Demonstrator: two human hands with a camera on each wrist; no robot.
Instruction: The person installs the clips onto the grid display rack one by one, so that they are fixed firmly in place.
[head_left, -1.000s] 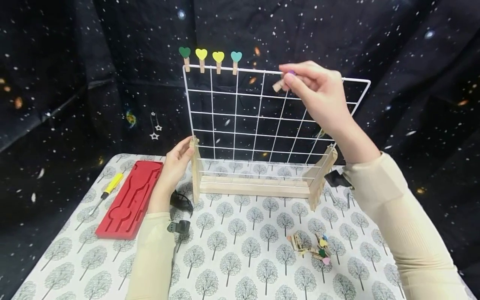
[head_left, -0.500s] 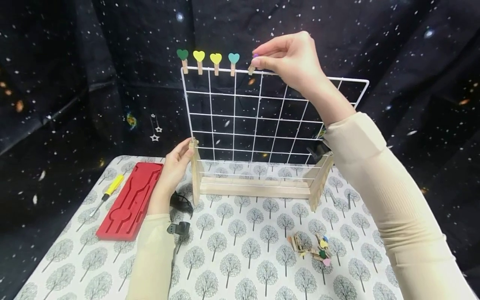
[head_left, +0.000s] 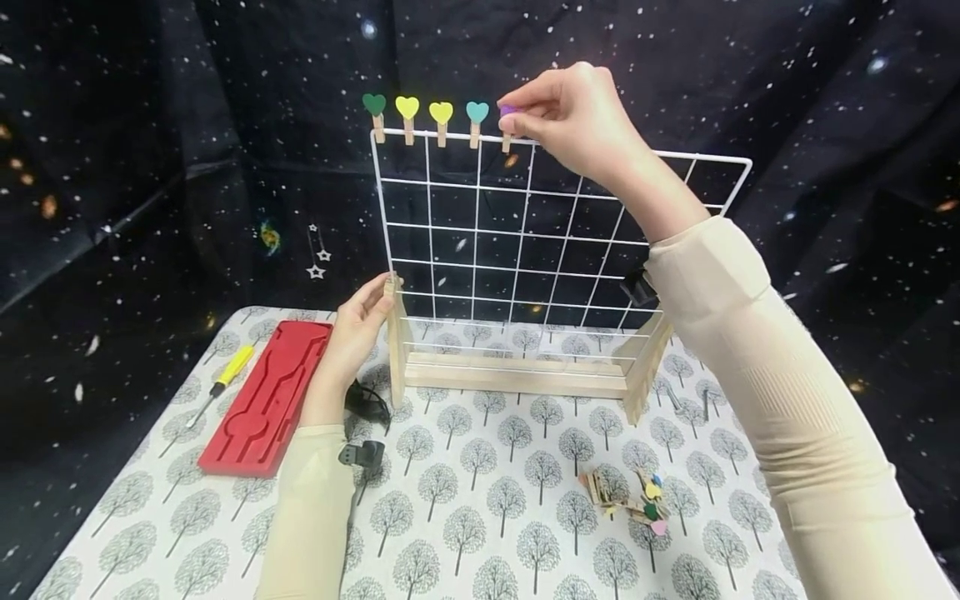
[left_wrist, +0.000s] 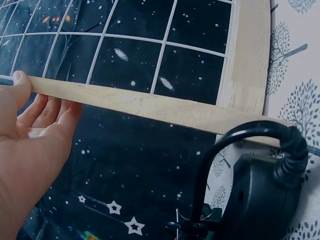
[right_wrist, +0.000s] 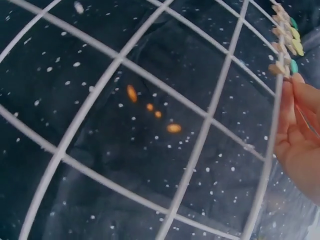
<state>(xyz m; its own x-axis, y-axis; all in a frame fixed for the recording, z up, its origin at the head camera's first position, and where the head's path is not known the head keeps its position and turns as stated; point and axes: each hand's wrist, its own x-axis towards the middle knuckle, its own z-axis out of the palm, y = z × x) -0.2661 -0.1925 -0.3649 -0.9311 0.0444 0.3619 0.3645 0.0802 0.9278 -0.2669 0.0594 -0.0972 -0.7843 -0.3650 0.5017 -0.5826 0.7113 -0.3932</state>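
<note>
A white wire grid [head_left: 480, 185] stands upright in a wooden stand [head_left: 517, 379]. My right hand [head_left: 585, 125] pinches a wooden clothespin with a purple heart [head_left: 507, 143] at the grid's top wire; fingertips cover most of the heart. To its left sit clothespins with a teal heart [head_left: 477, 112], two yellow hearts [head_left: 441, 112] and a dark green heart [head_left: 374, 104]. My left hand [head_left: 351, 337] holds the upper end of the stand's left side piece [left_wrist: 140, 106], thumb on one face and fingers on the other. The right wrist view catches my right hand [right_wrist: 300, 135] only at its edge.
A pile of heart clothespins [head_left: 651, 508] lies at front right on the tree-print cloth. At left are an empty red moulded tray [head_left: 262, 400] and a yellow-handled screwdriver [head_left: 234, 367]. Small thin metal pieces [head_left: 706, 406] lie right of the stand.
My right hand has moved left along the top wire with the purple-heart clothespin, which has gone from tilted to upright beside the teal one. The left hand keeps its hold.
</note>
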